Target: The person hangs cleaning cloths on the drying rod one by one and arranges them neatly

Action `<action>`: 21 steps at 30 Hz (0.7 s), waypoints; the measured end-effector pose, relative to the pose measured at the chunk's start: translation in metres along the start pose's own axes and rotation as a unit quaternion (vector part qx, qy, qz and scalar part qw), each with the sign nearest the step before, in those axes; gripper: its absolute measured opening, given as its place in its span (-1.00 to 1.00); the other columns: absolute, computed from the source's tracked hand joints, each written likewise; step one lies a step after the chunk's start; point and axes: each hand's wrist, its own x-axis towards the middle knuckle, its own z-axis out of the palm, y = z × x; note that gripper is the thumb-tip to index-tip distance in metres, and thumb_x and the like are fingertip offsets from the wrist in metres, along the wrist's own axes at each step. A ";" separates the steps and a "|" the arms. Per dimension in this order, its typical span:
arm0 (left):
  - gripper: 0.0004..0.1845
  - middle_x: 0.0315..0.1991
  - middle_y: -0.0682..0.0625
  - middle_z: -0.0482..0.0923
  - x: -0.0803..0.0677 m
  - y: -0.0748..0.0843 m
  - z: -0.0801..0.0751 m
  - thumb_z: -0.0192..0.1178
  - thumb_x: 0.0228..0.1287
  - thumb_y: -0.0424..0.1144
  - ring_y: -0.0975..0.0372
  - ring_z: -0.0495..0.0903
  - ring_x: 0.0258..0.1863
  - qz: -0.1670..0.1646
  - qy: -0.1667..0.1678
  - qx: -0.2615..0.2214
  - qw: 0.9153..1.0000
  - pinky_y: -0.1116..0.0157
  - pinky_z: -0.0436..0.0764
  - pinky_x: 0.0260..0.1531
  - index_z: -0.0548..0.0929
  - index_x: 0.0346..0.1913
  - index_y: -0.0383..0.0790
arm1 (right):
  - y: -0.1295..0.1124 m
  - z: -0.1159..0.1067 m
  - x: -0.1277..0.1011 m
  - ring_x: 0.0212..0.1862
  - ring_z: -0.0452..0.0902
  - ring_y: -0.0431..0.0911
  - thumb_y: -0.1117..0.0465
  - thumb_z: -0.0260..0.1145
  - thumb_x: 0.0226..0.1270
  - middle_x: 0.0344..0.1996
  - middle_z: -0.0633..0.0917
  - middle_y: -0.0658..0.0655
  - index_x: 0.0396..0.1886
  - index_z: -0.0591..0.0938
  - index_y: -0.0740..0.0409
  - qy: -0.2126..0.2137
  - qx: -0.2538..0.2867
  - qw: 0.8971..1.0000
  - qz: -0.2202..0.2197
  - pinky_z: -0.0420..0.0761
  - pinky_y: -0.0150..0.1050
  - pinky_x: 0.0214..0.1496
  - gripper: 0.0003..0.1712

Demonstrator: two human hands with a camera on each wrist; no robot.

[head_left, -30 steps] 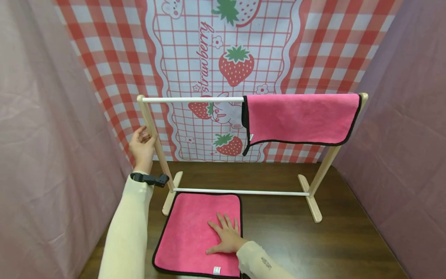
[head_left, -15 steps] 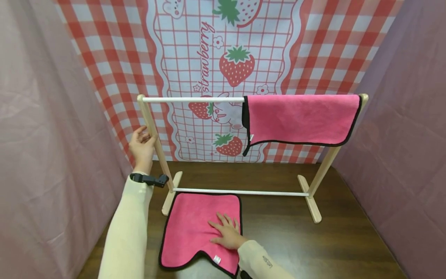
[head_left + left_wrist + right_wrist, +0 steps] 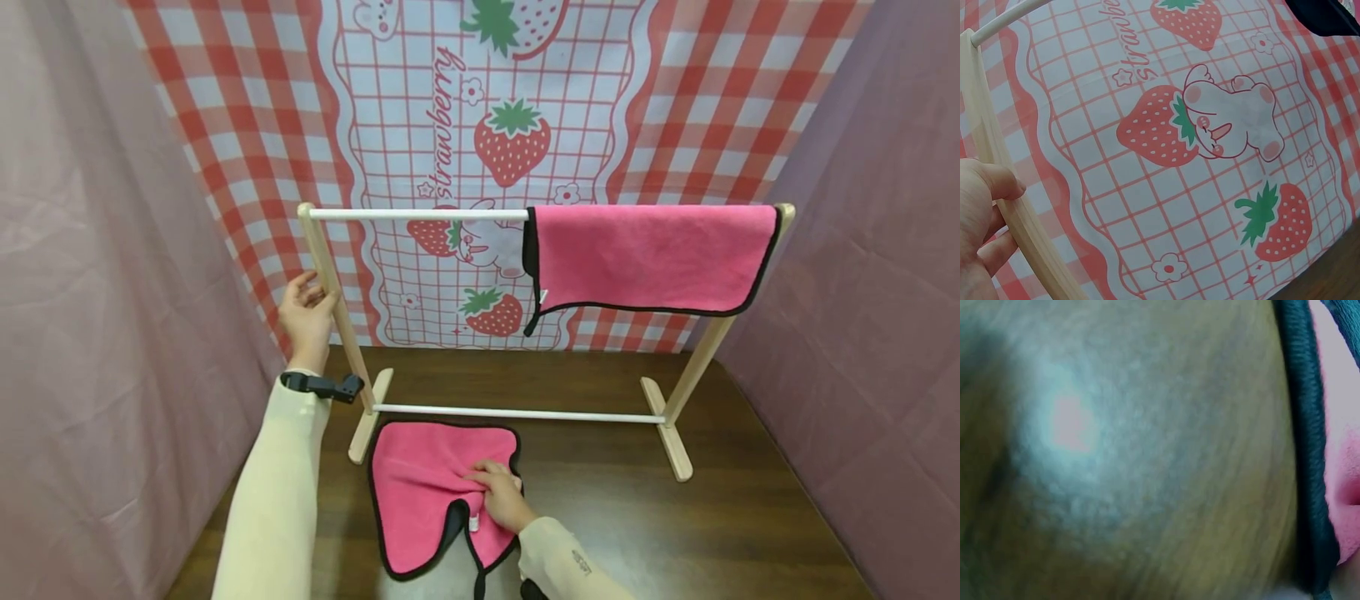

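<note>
A pink towel [image 3: 420,492] with black trim lies bunched on the dark table in front of a wooden drying rack [image 3: 701,358]. My right hand [image 3: 498,493] grips a fold of it near its middle, gathering the cloth. My left hand [image 3: 306,312] holds the rack's left post [image 3: 333,308], thumb and fingers curled round it; the left wrist view shows the same left hand [image 3: 982,219] on that post [image 3: 1004,200]. A second pink towel [image 3: 648,258] hangs over the right half of the top rod. The right wrist view is a blurred close-up of table and towel edge [image 3: 1310,456].
A strawberry-print checked cloth [image 3: 480,125] hangs behind the rack. Pink fabric walls [image 3: 97,275] close in both sides. The rack's lower rod [image 3: 517,413] runs just beyond the bunched towel. Bare dark tabletop [image 3: 675,533] lies to the right.
The right hand went from lying flat on the spread towel to curling and gathering it; the towel's near edge has pulled inward and bunched up. The left hand stayed on the post.
</note>
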 end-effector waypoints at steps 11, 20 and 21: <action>-0.56 -0.32 0.13 0.60 0.001 -0.002 0.001 0.35 0.21 -0.50 0.28 0.58 -0.19 -0.003 0.000 0.003 1.000 0.33 0.63 -0.08 0.60 0.16 -0.24 | 0.000 -0.003 0.005 -0.20 0.41 0.00 0.52 0.14 0.13 -0.35 0.62 0.02 -0.47 0.69 0.06 -0.010 0.045 0.999 0.018 0.29 -0.17 -0.15 -0.69; -0.55 -0.33 0.13 0.60 0.003 -0.002 0.000 0.33 0.21 -0.52 0.29 0.58 -0.21 -0.003 -0.002 -0.003 1.000 0.35 0.62 -0.11 0.60 0.17 -0.24 | -0.009 -0.005 0.011 -0.20 0.32 0.02 0.21 0.22 0.07 -0.42 0.46 -0.06 -0.54 0.53 0.02 -0.096 0.004 0.991 0.098 0.24 0.00 -0.18 -0.95; -0.56 -0.33 0.13 0.59 0.003 -0.002 0.000 0.33 0.21 -0.52 0.29 0.57 -0.22 -0.004 -0.002 -0.004 1.000 0.36 0.62 -0.12 0.60 0.16 -0.24 | -0.010 -0.005 0.012 -0.20 0.31 0.00 0.14 0.27 0.07 -0.43 0.43 -0.07 -0.56 0.50 0.01 -0.104 -0.001 0.989 0.103 0.24 -0.01 -0.19 -0.87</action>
